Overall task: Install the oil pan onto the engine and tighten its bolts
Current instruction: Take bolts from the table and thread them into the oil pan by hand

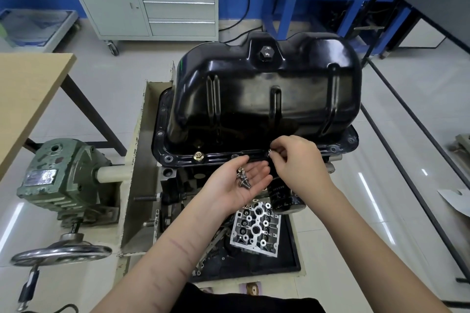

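The black oil pan (267, 94) sits upside down on the engine (178, 185), its flange (162, 145) lined with bolt holes. A brass-coloured bolt (197, 156) stands in the near flange. My left hand (234, 185) is palm up just below the flange, cupping several loose silver bolts (243, 179). My right hand (297, 160) pinches one silver bolt (270, 152) at a hole in the near flange edge. A drain plug (266, 52) sits on top of the pan.
A green gearbox (63, 175) with a handwheel (61, 253) stands at the left of the engine stand. A wooden table (28, 89) is at far left, a grey drawer cabinet (162, 0) behind. A cylinder head part (256, 229) lies in a black tray (292, 259) below the engine.
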{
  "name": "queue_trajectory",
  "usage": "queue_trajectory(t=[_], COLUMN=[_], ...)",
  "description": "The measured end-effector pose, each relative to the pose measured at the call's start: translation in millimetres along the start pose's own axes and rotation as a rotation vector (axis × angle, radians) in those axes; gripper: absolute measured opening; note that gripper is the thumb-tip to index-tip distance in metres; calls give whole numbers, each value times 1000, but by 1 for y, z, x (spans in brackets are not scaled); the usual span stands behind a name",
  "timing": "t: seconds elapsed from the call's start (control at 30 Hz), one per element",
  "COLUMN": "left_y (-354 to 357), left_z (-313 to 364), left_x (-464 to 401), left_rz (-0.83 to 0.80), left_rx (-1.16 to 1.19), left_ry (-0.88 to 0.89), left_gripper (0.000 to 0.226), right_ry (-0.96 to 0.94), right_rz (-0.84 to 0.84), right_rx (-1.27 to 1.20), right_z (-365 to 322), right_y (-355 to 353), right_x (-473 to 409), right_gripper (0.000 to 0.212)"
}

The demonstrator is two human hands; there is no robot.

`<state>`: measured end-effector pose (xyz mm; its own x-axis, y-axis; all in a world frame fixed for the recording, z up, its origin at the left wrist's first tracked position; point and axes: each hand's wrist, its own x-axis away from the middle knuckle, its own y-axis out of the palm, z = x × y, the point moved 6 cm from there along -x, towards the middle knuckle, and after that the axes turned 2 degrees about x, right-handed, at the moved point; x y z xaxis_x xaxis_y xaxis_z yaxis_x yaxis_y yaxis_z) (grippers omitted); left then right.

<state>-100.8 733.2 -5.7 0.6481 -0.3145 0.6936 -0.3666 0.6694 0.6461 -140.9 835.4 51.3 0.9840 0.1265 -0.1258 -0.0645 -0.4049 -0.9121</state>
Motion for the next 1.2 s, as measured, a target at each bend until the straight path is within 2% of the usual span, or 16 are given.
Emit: queue_trajectory(t=[0.17,0.4,0.6,0.77,0.87,1.07,1.2], left_y=[-1,-1,0,0,0,1,1], left_z=[2,2,3,3,3,2,3], left_x=[-1,-1,-2,-1,-1,0,0], left_rz=[4,4,2,2,3,2,-2], left_rx=[5,18,4,9,10,3,-1], left_ry=[3,-1,-4,-9,-13,-17,-16], left_gripper=[32,31,30,31,30,29,30], right_ry=[28,61,19,-41,-24,24,-3], right_rz=[-34,10,70,33,5,34,-6], right_rx=[35,141,80,113,117,235,180], right_z=[1,-1,-5,-4,-2,-4,-2], right_y=[3,3,2,2,3,1,3], right_x=[-3,-8,1,1,-3,-7,0], right_gripper=[25,28,24,27,26,37,31])
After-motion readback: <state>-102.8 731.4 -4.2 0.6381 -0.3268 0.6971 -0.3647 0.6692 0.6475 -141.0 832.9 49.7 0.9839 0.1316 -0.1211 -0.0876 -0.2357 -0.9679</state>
